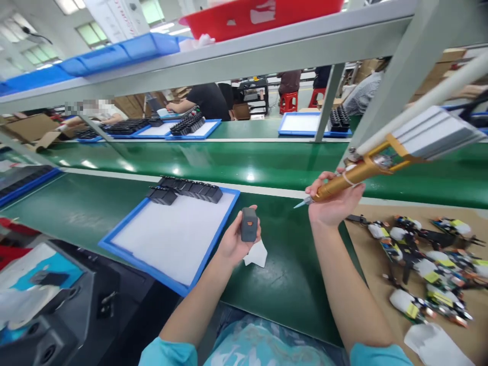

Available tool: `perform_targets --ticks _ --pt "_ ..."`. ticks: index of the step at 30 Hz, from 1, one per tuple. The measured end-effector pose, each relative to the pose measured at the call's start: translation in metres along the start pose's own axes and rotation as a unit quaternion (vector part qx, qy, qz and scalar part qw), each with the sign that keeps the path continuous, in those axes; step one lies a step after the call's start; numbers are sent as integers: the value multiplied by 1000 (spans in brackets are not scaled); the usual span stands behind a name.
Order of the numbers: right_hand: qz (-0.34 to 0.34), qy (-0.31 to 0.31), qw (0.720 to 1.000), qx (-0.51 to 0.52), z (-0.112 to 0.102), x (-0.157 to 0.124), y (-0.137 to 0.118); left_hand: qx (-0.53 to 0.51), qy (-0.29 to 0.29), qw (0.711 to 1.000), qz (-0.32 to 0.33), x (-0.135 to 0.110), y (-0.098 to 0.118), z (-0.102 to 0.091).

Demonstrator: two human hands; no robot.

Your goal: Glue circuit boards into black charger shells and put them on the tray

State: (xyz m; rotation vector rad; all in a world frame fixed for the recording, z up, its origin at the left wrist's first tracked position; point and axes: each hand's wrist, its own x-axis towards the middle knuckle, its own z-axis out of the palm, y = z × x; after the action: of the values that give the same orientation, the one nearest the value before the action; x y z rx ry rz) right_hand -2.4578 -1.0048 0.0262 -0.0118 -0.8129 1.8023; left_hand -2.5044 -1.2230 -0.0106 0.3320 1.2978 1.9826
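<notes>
In my left hand (237,243) is a small dark grey plastic housing (249,224), with an orange-lit opening on the side facing me. My fingers wrap round its sides. My right hand (337,199) is raised to the right and closed around a gold-coloured glue gun (348,178). The gun's pale pointed nozzle (302,203) points left, toward the housing but apart from it. Under my left hand, a white piece of paper (258,254) lies on the green bench. Left of it, a blue-rimmed tray (206,267) holds several black housings (190,189) along its far edge.
Several circuit boards (430,259) with wires lie on a brown cardboard sheet (366,249) to the right. A green belt (229,157) runs across behind the bench. Overhead, a shelf (290,48) carries blue bins and a red bin (263,20). People sit on the far side.
</notes>
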Motion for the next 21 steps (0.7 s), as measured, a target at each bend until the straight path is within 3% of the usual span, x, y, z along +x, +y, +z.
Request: perform_targets --ticks 3,5,7,9,11,13,14,16,18,19,21 --pt "1 0 1000 5 0 -3 -4 111 46 992 35 -18 12 -29" --pt "24 -6 1000 8 4 -7 -10 253 92 960 81 -20 23 -62" --pt "43 -3 999 8 8 -11 -16 424 166 880 132 -15 37 -103" --pt "48 3 999 -3 10 -12 -18 584 262 754 146 -4 52 -145" --pt "32 11 999 -23 8 -9 -16 685 312 647 125 9 65 -180" --pt "2 20 999 -41 4 -4 -11 743 314 585 87 22 76 -205" --pt "-12 24 998 -49 1 -1 -8 757 307 572 68 27 80 -215" --pt "-31 31 997 -59 -3 3 -3 755 294 584 50 35 91 -230" --pt "-37 32 997 -63 -3 3 -2 725 314 607 79 40 104 -246" --pt "-32 44 997 -55 -2 2 -2 711 340 606 109 42 111 -255" --pt "52 151 987 5 3 0 -4 697 399 571 170 46 124 -276"
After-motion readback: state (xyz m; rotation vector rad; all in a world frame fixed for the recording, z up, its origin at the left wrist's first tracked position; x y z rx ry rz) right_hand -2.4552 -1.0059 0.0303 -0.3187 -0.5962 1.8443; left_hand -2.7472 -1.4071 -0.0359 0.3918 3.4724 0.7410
